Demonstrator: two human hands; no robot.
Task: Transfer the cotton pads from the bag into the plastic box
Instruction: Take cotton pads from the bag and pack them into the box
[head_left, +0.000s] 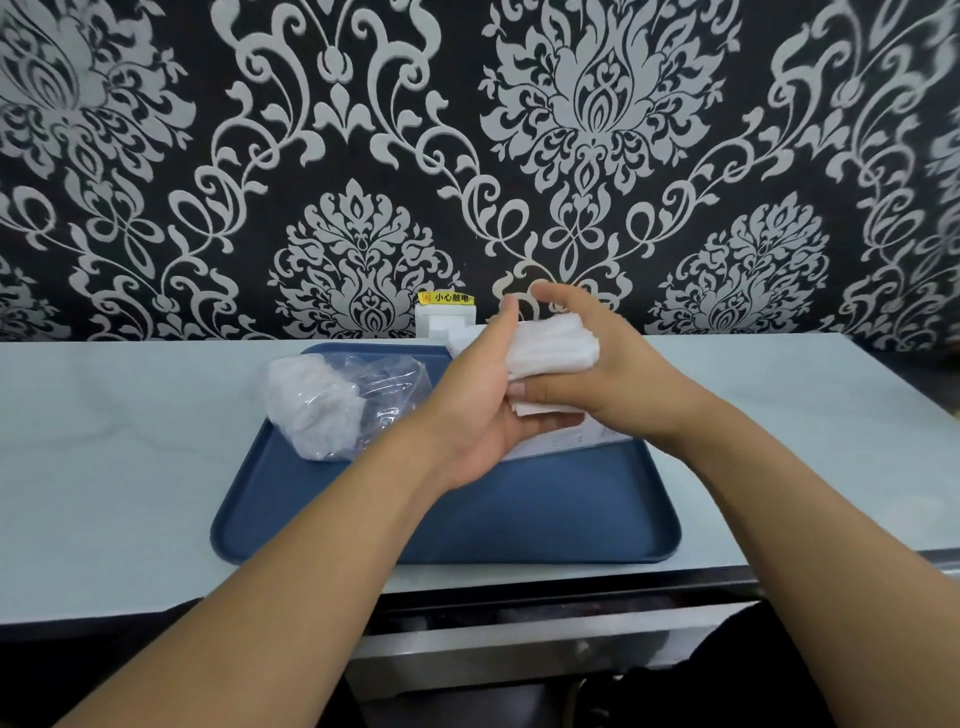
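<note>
A stack of white cotton pads (551, 349) is pressed between both my hands above the right half of the blue tray (519, 514). My left hand (478, 400) cups the stack from the left and below. My right hand (618, 379) wraps it from the right, thumb on top. Under my hands a corner of the clear plastic box (576, 440) shows on the tray; most of it is hidden. The clear plastic bag (332, 400) lies on the tray's left rear, crumpled, with more cotton pads inside.
The tray rests on a pale countertop (130, 441) against a patterned black and silver wall. A white wall socket (444, 319) with a yellow warning label sits behind the tray. The counter's front edge and a metal drawer front (519, 649) lie below.
</note>
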